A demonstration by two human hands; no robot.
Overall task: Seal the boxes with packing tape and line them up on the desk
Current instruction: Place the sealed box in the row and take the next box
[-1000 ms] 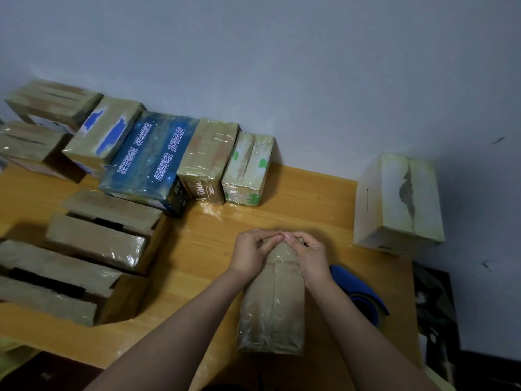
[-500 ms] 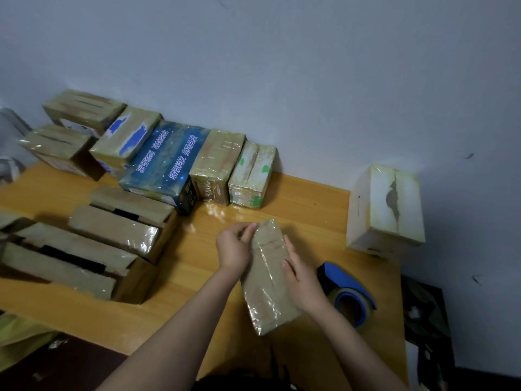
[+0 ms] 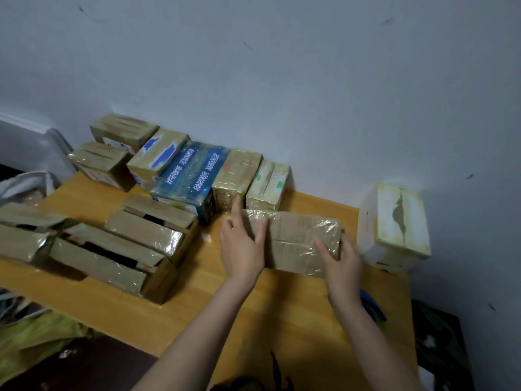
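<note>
Hands are placed at both ends of the taped box (image 3: 298,241), held crosswise above the wooden surface (image 3: 282,320). Left hand (image 3: 242,246) is pressed to the left end, fingers straight. Right hand (image 3: 342,259) is curled round the right end. Just behind, sealed boxes (image 3: 238,176) are lined up along the wall.

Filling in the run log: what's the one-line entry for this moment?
step: lining up | taped box: crosswise before wall row | left hand: straight fingers against its left end | right hand: grips its right end
</note>
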